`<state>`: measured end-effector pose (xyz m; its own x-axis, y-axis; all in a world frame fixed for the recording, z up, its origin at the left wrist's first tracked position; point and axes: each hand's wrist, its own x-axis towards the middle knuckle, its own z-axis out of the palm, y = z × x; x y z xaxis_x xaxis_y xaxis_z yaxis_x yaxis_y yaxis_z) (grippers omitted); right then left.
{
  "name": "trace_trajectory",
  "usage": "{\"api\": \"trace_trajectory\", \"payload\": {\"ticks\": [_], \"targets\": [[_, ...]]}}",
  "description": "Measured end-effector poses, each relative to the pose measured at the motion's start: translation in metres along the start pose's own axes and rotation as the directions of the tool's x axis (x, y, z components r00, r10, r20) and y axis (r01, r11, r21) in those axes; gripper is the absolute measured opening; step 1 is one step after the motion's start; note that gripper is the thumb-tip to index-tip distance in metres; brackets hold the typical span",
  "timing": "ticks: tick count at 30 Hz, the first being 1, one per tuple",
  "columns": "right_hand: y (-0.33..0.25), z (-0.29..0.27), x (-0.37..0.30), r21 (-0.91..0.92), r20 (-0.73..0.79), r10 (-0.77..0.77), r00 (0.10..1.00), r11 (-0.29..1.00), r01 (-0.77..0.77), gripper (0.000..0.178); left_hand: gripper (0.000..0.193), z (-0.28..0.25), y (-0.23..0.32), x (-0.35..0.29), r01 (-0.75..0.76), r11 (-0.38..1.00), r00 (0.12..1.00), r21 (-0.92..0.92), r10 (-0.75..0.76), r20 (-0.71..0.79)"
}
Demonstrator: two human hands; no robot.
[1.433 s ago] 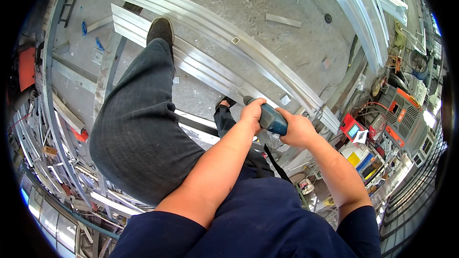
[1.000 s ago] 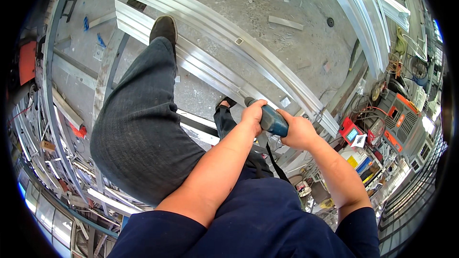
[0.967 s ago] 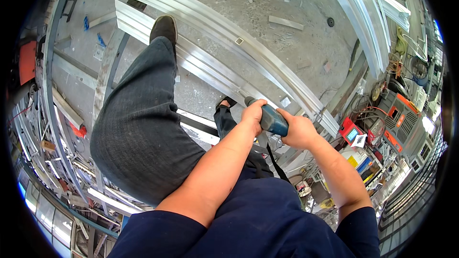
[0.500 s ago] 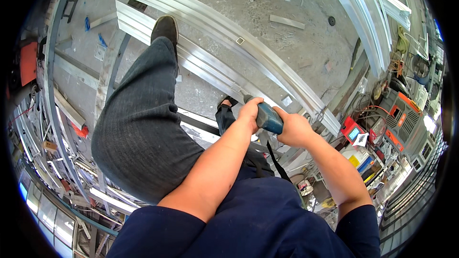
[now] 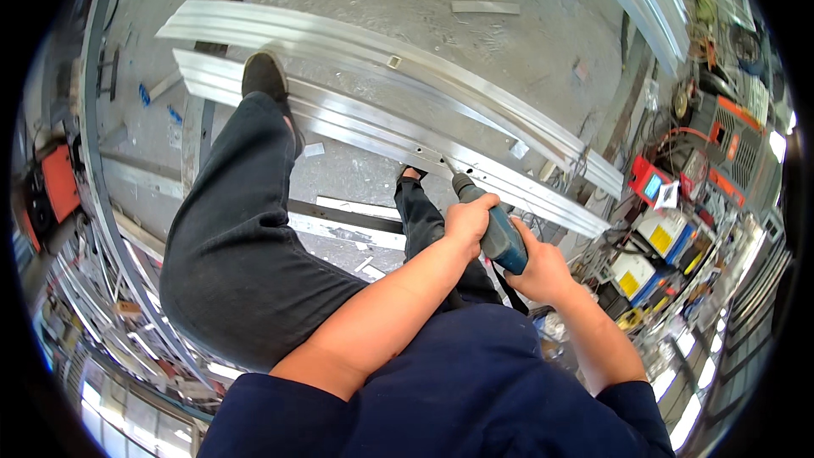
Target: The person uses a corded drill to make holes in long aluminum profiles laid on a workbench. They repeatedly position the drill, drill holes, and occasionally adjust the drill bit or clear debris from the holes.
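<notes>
A blue-green power drill (image 5: 504, 237) is held in both hands, its bit pointing away from me. My left hand (image 5: 469, 225) wraps round the front of its body; my right hand (image 5: 543, 267) grips the rear and handle, with the trigger hidden. The bit's tip is beside dark holes in the nearer silver metal profile (image 5: 339, 116); whether it touches the metal I cannot tell. My left shoe (image 5: 265, 76) rests on that long, ribbed profile towards its left end. Beyond it lies a second ribbed profile (image 5: 322, 36), roughly parallel, with a small square piece (image 5: 394, 61) on it.
Grey steel beams (image 5: 197, 131) run under the profiles. More long metal profiles (image 5: 640, 0) lie at the far right. An orange-and-grey machine (image 5: 736, 148), a red box with a screen (image 5: 651, 182) and cluttered tools stand at the right. Offcuts (image 5: 485, 8) litter the concrete floor.
The drill, with both hands on it, has drawn back toward me and right. Dark holes in the nearer profile now show ahead of its bit. The whole view has shifted too.
</notes>
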<state>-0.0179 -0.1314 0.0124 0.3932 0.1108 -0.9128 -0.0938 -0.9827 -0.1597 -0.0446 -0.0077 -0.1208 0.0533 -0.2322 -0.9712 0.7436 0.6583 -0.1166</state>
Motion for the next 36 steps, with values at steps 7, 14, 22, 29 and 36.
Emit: {"api": "trace_trajectory", "payload": {"ticks": [7,14,22,29,36], "targets": [[0.037,0.055,-0.034,0.194,-0.221,0.000,0.975,0.980,0.044,0.095,0.042,0.010,-0.022,-0.018,-0.021,0.987,0.994,0.159,0.004,0.107],[0.071,0.084,-0.066,0.334,-0.299,0.049,0.953,0.941,0.056,0.094,0.045,0.028,-0.053,-0.041,-0.144,0.926,0.977,0.348,0.077,0.199],[0.121,0.096,-0.089,0.657,-0.448,0.134,0.884,0.720,0.224,0.079,0.077,0.043,-0.051,-0.076,-0.200,0.543,0.938,0.816,-0.133,0.319],[0.172,0.121,-0.099,0.837,-0.328,0.263,0.907,0.526,0.151,0.075,0.049,0.037,-0.031,-0.114,-0.432,0.058,0.901,0.900,0.003,0.433],[0.192,0.132,-0.096,0.902,-0.321,0.288,0.902,0.384,0.198,0.055,0.030,-0.014,0.011,-0.200,-0.562,0.145,0.761,0.815,0.477,0.440]]}}
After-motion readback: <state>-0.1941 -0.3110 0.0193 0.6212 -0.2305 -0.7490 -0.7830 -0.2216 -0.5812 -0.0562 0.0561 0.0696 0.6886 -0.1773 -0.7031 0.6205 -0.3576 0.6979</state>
